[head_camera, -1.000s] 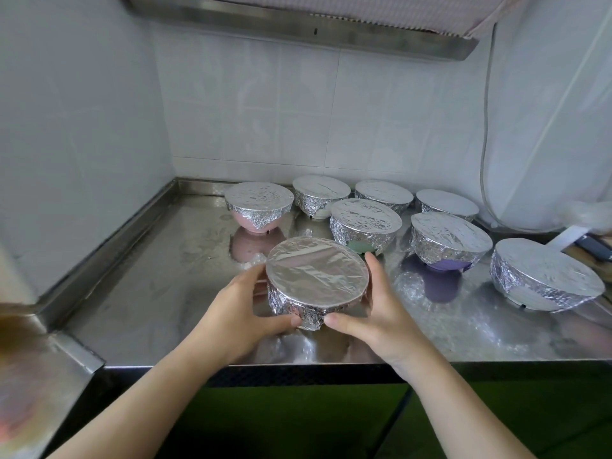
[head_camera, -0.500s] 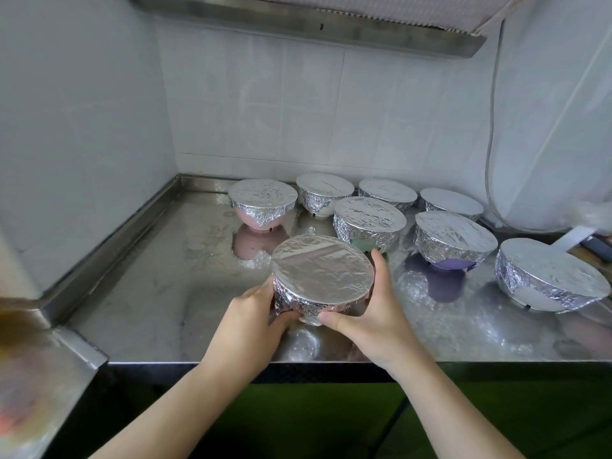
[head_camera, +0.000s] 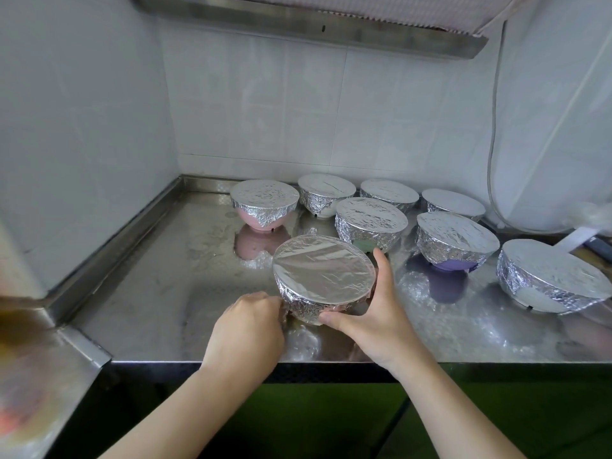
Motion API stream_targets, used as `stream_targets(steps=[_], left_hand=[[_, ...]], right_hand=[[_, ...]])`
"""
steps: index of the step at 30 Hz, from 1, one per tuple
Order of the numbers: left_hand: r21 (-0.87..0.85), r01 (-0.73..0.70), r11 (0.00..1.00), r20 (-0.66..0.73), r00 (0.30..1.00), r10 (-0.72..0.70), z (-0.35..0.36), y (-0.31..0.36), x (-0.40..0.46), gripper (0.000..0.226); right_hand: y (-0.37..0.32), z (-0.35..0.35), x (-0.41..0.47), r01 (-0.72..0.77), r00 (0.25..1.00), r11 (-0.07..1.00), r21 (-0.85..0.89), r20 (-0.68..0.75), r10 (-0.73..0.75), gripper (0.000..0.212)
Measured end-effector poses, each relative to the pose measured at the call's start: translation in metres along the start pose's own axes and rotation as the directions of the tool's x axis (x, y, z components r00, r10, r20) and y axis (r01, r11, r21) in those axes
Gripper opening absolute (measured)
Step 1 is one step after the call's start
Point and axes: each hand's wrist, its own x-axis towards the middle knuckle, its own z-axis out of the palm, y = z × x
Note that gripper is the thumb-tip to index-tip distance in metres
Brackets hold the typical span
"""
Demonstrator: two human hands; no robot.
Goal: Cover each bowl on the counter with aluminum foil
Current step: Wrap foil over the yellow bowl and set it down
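I see the steel worktop (head_camera: 159, 293) filling the middle of the frame, with seven foil-covered bowls (head_camera: 371, 223) grouped toward the upper right. At lower centre sits the foil-wrapped bowl (head_camera: 323, 276), tilted toward me. My right hand (head_camera: 374, 316) grips its right side, thumb under the rim; my left hand (head_camera: 248, 329) pinches the foil at its lower left edge

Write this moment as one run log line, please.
both hands grip front bowl | left hand, right hand crimping foil | all visible bowls covered
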Motion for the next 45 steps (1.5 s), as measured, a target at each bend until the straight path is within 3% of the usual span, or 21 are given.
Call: stream_targets(steps=[2, 6, 8, 13, 19, 24, 27, 30, 34, 37, 40, 45], left_hand=[[-0.106, 0.026, 0.994, -0.002, 1.000, -0.026, -0.009, 0.000, 0.000, 0.011], [-0.244, 0.107, 0.964, 0.040, 0.994, -0.101, -0.019, 0.008, 0.000, 0.042], [-0.292, 0.108, 0.950, 0.022, 0.994, -0.106, -0.015, 0.008, 0.003, 0.035], [-0.345, 0.023, 0.938, -0.056, 0.997, -0.045, 0.001, -0.002, 0.007, 0.019], [-0.407, -0.062, 0.911, -0.019, 0.998, 0.059, 0.001, -0.020, 0.014, 0.011], [-0.292, -0.283, 0.914, -0.122, 0.958, 0.258, -0.001, -0.034, 0.022, 0.012], [-0.299, -0.235, 0.925, -0.153, 0.969, 0.197, -0.001, -0.041, 0.028, 0.017], [-0.318, -0.257, 0.913, -0.135, 0.965, 0.224, -0.001, -0.044, 0.028, 0.016], [-0.431, -0.196, 0.881, 0.017, 0.974, 0.225, -0.009, -0.041, 0.027, 0.013], [-0.458, -0.080, 0.885, 0.097, 0.986, 0.139, -0.015, -0.038, 0.023, 0.015], [-0.472, -0.007, 0.882, 0.051, 0.998, 0.036, -0.015, -0.035, 0.023, 0.018], [-0.499, 0.004, 0.867, 0.021, 1.000, 0.008, -0.014, -0.034, 0.026, 0.022]], right_hand=[[0.000, -0.001, 0.001, -0.001, 1.000, 1.000, -0.003, -0.001, 0.001, 0.140], [0.001, -0.003, 0.002, -0.005, 1.000, 1.000, -0.020, -0.003, 0.005, 0.140], [0.001, -0.003, 0.002, -0.004, 1.000, 1.000, -0.026, 0.000, 0.004, 0.140], [0.002, -0.005, 0.003, -0.016, 1.000, 1.000, -0.026, -0.003, 0.016, 0.139], [-0.001, -0.009, 0.003, -0.048, 0.999, 0.999, -0.020, 0.008, 0.048, 0.136], [-0.002, -0.011, 0.003, -0.068, 0.997, 0.997, -0.029, 0.038, 0.069, 0.135], [-0.005, -0.013, 0.004, -0.055, 0.997, 0.998, -0.026, 0.061, 0.057, 0.133], [-0.007, -0.014, 0.003, -0.025, 0.995, 0.999, -0.040, 0.093, 0.029, 0.137], [-0.004, -0.010, 0.005, 0.028, 0.995, 0.999, -0.041, 0.098, -0.024, 0.144], [-0.004, -0.008, 0.006, 0.036, 0.996, 0.999, -0.040, 0.088, -0.033, 0.142], [-0.003, -0.008, 0.007, 0.044, 0.996, 0.998, -0.047, 0.080, -0.040, 0.141], [-0.002, -0.008, 0.007, 0.053, 0.996, 0.997, -0.063, 0.077, -0.049, 0.139]])
